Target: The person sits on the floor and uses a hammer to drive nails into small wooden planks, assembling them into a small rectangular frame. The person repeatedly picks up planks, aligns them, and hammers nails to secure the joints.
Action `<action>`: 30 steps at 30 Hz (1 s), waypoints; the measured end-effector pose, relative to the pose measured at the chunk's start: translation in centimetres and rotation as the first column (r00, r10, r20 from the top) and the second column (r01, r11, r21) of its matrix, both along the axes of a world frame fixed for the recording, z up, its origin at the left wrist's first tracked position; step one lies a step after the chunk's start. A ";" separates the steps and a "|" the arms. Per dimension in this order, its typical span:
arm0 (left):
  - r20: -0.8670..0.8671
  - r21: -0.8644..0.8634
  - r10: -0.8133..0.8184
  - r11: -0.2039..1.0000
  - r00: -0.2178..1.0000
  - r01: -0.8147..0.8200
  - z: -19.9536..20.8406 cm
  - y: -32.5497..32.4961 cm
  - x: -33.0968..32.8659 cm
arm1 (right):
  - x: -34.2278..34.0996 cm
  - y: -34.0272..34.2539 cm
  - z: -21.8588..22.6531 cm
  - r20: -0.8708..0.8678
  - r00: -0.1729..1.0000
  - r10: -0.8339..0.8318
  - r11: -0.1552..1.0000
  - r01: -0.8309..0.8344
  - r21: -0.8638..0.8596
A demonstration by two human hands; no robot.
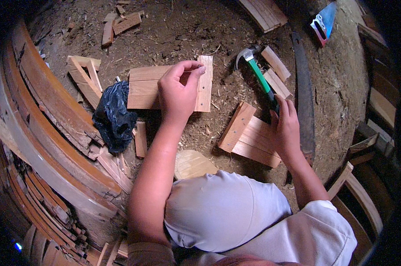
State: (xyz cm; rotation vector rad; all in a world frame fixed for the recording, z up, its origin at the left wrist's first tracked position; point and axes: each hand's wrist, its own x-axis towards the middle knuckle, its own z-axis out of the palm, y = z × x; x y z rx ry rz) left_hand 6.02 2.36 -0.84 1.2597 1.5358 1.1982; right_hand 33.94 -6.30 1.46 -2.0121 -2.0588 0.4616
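My left hand [179, 91] is closed in a pinch, thumb against forefinger, over a narrow wooden strip [204, 95]. Whatever sits between those fingertips is too small to make out. Dark nail heads dot the strip, which lies across the right end of side-by-side boards [144, 88]. To the right, my right hand [285, 126] has its fingers around the black grip end of a claw hammer [256, 73] with a green handle and a metal head. Beneath that hand is a second board piece [256, 141] with a nailed crosspiece [237, 126].
A black plastic bag [114, 117] lies left of the boards. Two small wood blocks [276, 62] are beside the hammer. A long dark saw blade [303, 88] and a handsaw [323, 24] lie farther right. Curved timbers [54, 97] are stacked at left; offcuts [120, 24] litter the dirt floor.
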 end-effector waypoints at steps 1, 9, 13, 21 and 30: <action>-0.039 0.023 -0.013 1.000 0.999 0.014 -0.2 0.0 0.0 | 0.0 0.0 0.2 0.021 1.000 -0.015 1.000 0.016 -0.026; -0.085 0.132 -0.031 0.990 0.996 0.043 -0.6 0.2 0.1 | 1.8 1.9 4.5 -0.260 0.965 0.035 0.995 -0.057 -0.076; -0.098 0.169 -0.032 0.984 0.995 0.049 -0.5 0.2 -0.1 | -0.3 2.1 9.1 -0.559 0.813 -0.162 0.968 0.021 -0.249; -0.077 0.173 -0.034 0.984 0.996 0.047 -0.7 0.0 0.1 | -2.5 3.2 12.0 -0.288 0.922 0.257 0.947 -0.300 -0.112; -0.037 0.087 -0.033 0.996 0.999 0.037 -1.3 -0.1 -0.1 | -2.8 2.4 11.0 -0.301 0.933 0.198 0.968 -0.234 -0.087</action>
